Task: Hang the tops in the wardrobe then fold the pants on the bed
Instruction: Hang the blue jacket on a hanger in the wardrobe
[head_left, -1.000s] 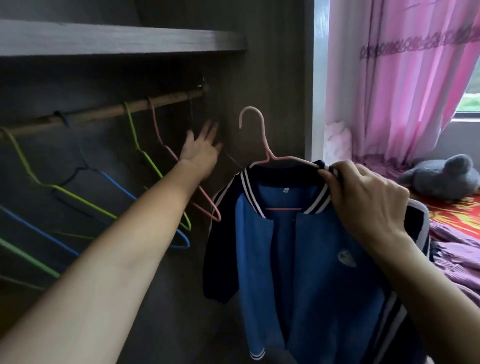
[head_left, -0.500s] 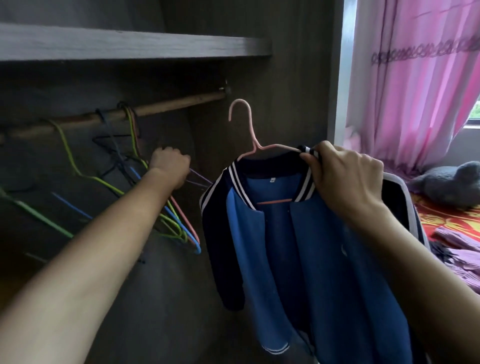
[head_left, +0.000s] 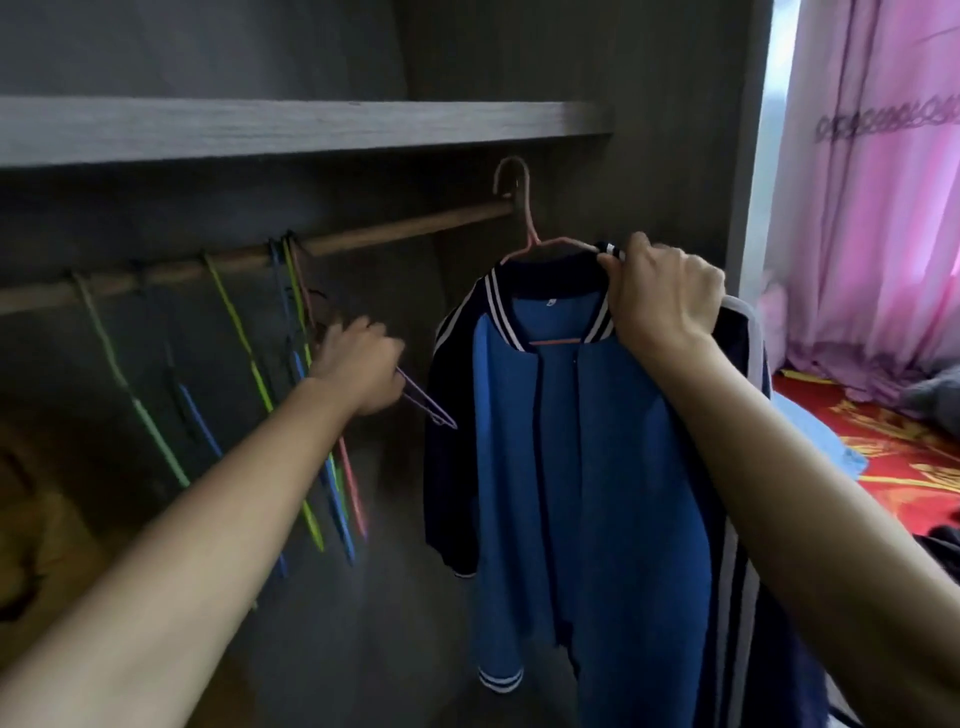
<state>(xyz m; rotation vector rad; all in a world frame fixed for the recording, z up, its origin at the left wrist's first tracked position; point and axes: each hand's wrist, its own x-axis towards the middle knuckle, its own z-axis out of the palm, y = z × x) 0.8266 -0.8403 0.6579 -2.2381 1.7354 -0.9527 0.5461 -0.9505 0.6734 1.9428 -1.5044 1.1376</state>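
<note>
Pink hanger (head_left: 521, 208) now raised to rail (head_left: 395, 235), 12 o'clock. Right hand (head_left: 661, 301) grips jacket (head_left: 571, 467) collar. Left hand (head_left: 359, 370) clutches spare hangers (head_left: 291, 358), swept to 9. Hanging imminent.

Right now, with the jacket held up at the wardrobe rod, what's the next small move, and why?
Probably lower the pink hanger so its hook seats on the rod: the right hand holds the blue jacket with the hook at the rod's right end, and the left hand grips the empty hangers further left.
</note>
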